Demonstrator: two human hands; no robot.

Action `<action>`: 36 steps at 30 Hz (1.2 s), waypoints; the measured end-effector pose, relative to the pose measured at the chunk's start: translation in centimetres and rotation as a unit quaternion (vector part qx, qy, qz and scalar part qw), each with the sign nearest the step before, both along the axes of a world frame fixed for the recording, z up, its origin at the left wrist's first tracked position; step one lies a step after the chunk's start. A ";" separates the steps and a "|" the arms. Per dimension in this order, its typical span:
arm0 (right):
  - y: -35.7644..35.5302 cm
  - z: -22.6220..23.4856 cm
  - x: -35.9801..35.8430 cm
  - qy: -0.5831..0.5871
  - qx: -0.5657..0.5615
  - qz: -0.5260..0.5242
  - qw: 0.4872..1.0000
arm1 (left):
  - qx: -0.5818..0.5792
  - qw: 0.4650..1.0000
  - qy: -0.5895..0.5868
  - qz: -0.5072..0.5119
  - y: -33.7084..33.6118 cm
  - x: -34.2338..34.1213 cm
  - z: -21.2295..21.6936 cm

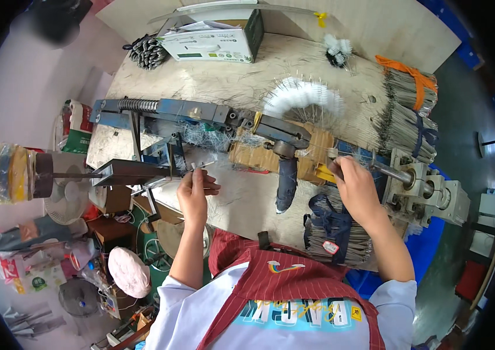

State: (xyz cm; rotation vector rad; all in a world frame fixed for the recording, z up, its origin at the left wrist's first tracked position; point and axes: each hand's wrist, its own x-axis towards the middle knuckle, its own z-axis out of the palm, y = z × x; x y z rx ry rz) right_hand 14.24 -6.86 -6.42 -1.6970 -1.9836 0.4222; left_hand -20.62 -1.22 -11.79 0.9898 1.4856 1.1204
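Two hands [193, 195] | dark handle [286, 184] between | yellow piece [324, 173] beside right hand [355, 188]

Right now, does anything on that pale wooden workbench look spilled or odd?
Yes: ahead of the left hand, a tangled heap of thin, pale fibres lies along the long blue metal machine. Fine dark strands also litter the pale wooden tabletop. They look odd because they lie loose and uncollected.

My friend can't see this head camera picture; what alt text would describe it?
A person's left hand is at a small pale item beside a blue metal machine on a workbench, while the right hand curls toward the machine's right side. White brushes form an arc beyond it, with bundles of thin metal rods farther right.
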 end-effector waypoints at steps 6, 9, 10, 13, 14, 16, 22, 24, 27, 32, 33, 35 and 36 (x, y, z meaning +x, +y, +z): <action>-2.8 2.6 -0.4 0.276 -0.211 -0.046 0.937 | 0.046 0.998 0.049 0.020 -0.5 0.1 -1.1; -5.1 4.8 0.7 0.346 -0.266 -0.116 0.892 | -0.013 0.997 0.040 -0.063 -2.9 2.4 2.1; -5.4 5.7 1.1 0.360 -0.252 -0.148 0.886 | -0.044 0.988 -0.022 -0.148 -3.5 3.8 3.7; -5.6 6.5 2.1 0.344 -0.109 -0.181 0.915 | -0.062 0.896 -0.086 -0.431 -3.9 9.2 6.6; -4.8 6.4 2.6 0.335 -0.082 -0.175 0.922 | -0.038 0.874 -0.089 -0.476 -3.5 11.6 7.7; -3.6 6.7 2.7 0.261 -0.004 -0.176 0.949 | -0.072 0.849 -0.152 -0.501 -2.6 16.5 8.6; -1.6 7.0 2.9 0.047 0.125 -0.122 0.983 | -0.203 0.895 -0.285 -0.275 -0.9 22.3 6.7; -1.4 7.3 2.5 0.009 0.081 -0.053 0.995 | -0.162 0.916 -0.282 -0.233 -1.5 21.8 6.6; -1.8 6.7 1.7 -0.156 0.113 0.026 0.981 | -0.062 0.948 -0.239 -0.202 -1.9 21.5 5.1; -0.1 8.6 2.9 -0.123 0.030 0.043 0.991 | -0.066 0.936 -0.262 -0.226 -1.8 21.2 4.8; 0.8 8.8 3.3 -0.062 -0.009 0.022 0.998 | -0.070 0.935 -0.268 -0.224 -1.9 21.2 4.9; 2.8 7.6 3.7 -0.079 0.035 -0.040 0.995 | -0.079 0.931 -0.276 -0.224 -2.2 21.3 5.4; 4.0 7.0 3.7 -0.094 0.015 -0.035 0.995 | -0.094 0.933 -0.268 -0.221 -2.2 21.2 5.5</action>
